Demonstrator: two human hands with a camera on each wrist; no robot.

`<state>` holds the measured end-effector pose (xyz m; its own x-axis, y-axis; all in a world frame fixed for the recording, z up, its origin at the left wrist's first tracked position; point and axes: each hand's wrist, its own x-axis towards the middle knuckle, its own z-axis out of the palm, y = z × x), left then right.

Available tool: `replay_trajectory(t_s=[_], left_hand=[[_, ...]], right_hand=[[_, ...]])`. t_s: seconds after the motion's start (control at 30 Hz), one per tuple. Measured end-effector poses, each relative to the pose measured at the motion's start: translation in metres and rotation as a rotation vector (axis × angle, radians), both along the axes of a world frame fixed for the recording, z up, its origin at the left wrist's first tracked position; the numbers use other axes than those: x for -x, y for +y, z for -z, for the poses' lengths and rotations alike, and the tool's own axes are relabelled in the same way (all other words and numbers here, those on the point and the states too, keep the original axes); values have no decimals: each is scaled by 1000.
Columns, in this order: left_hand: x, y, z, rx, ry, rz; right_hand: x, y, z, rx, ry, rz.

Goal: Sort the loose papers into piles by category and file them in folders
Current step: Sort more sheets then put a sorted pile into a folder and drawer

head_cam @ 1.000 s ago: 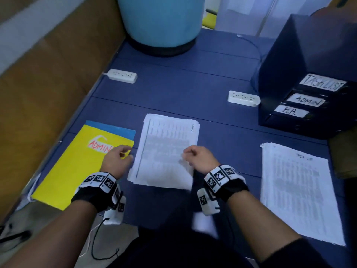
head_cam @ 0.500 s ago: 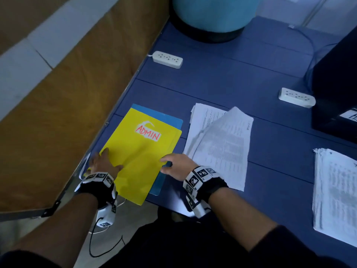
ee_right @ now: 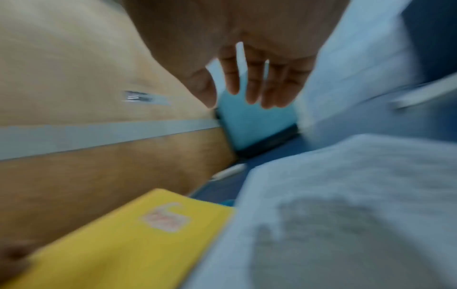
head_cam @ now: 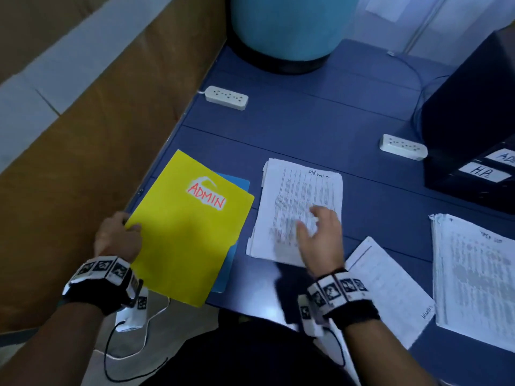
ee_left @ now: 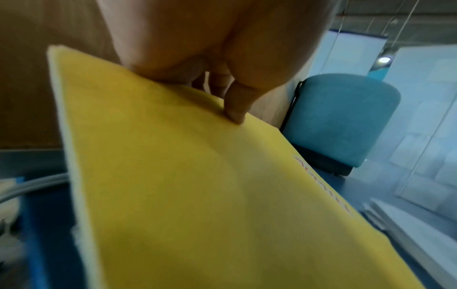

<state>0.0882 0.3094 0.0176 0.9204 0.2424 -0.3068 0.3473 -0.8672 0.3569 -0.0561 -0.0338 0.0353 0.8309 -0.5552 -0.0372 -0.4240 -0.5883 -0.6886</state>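
- Left hand [head_cam: 117, 240] grips the near-left edge of the yellow folder [head_cam: 189, 227], thumb on top of the cover and fingers curled beneath it; the left wrist view shows the thumb [ee_left: 235, 109] pressed onto the yellow card.
- Right hand [head_cam: 320, 240] is spread open with fingers straight, holding nothing. It hovers over the near part of the admin paper stack [head_cam: 301, 201]; the picture is blurred here, so contact with the top sheet cannot be confirmed.
- Location of parts: the yellow folder, marked ADMIN, lies at the left of the blue table [head_cam: 306, 126], its near corner overhanging the table edge. A blue folder [head_cam: 237, 182] lies under it, showing only along the right side. The admin paper stack lies just to the right of the folders. A single loose sheet [head_cam: 387, 288] lies nearer, to the right of the stack, and a second paper stack [head_cam: 473, 274] sits at the far right.
- Handling, folder: thin card, light and fairly stiff, but likely to sag if held by one corner. Take hold along the open edge to lift the cover.
- Handling, papers: light, limp sheets that slide easily on one another. Square the stack first, then pinch it along one long edge with the palm supporting it below, so the sheets do not fan out.
- Risk: the overhanging folder may tip off the table if the cover is lifted without support.
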Motion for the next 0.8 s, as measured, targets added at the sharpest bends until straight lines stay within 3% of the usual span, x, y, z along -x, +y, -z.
replay_trajectory(t_s=[0.07,0.13,0.3,0.47,0.63,0.8], left_hand=[[1,-12,-13,90,-121,-10],[3,-31,-28,168,-232,-23],[6,-88,-55,368,-437,-48],[12,-152,-59,520,-466,-7],[35,-203,-34,483,-330,73],[52,-209,4,386,-122,37]], right_hand=[[31,-46,20,-13,429,221],[57,-67,38,-46,671,309],[81,-84,52,45,636,242],[93,-112,61,124,701,228],[99,-131,63,213,698,127],[98,-141,60,185,637,68]])
